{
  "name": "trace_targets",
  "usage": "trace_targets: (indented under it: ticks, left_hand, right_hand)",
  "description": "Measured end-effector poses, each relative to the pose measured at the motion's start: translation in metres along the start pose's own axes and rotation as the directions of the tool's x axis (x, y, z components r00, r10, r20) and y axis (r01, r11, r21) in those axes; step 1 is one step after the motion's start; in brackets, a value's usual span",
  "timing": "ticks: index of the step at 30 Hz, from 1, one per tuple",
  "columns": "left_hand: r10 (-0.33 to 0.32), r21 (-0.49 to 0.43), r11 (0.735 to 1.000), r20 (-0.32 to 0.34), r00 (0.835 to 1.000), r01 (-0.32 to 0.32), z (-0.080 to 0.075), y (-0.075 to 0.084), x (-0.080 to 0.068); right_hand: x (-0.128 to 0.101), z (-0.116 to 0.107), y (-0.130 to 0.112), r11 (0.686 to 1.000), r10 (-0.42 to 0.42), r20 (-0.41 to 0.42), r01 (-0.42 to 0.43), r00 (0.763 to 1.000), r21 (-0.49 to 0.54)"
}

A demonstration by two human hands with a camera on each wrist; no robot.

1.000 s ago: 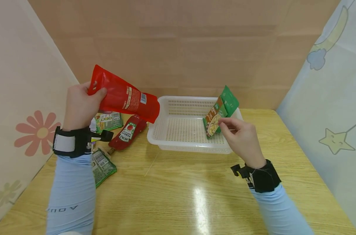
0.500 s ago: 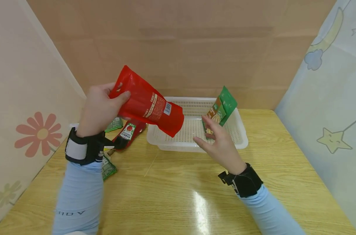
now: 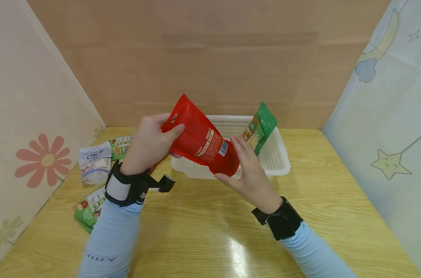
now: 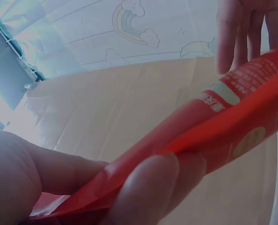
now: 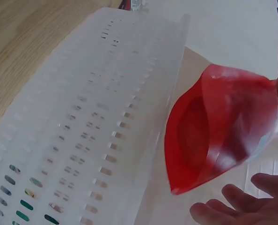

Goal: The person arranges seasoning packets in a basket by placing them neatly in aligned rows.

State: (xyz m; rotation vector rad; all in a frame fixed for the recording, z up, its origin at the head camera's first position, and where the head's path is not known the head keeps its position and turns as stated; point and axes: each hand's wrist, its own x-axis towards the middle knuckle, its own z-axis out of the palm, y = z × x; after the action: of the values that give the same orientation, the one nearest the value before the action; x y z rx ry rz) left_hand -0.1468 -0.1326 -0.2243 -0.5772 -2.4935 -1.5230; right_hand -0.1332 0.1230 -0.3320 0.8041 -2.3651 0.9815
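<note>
My left hand pinches the top corner of a red pouch between thumb and fingers. The pouch hangs tilted, its barcoded bottom end pointing down and right, above the near left part of a white plastic basket. Close to that bottom end is my right hand, thumb and fingers spread. In the right wrist view a gap shows between its fingers and the pouch's bottom. A green and brown food pouch leans upright inside the basket, at its right side.
On the table's left lie a white packet, a green packet behind it and another green packet nearer. A red Heinz pouch is mostly hidden behind my left hand. Printed sheets and a brown backing enclose the table.
My left hand has carried the red pouch rightward over the basket. My right hand has left the green pouch and moved left and down, its fingers spreading beside the red pouch.
</note>
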Motion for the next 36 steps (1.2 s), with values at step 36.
trace_targets:
  ticks: [36]
  left_hand:
    - [0.071, -0.469, 0.883, 0.115, 0.991, -0.009, 0.070, -0.016, -0.001]
  right_hand:
    - [-0.001, -0.027, -0.008, 0.983, 0.071, -0.125, -0.048, 0.990, 0.175]
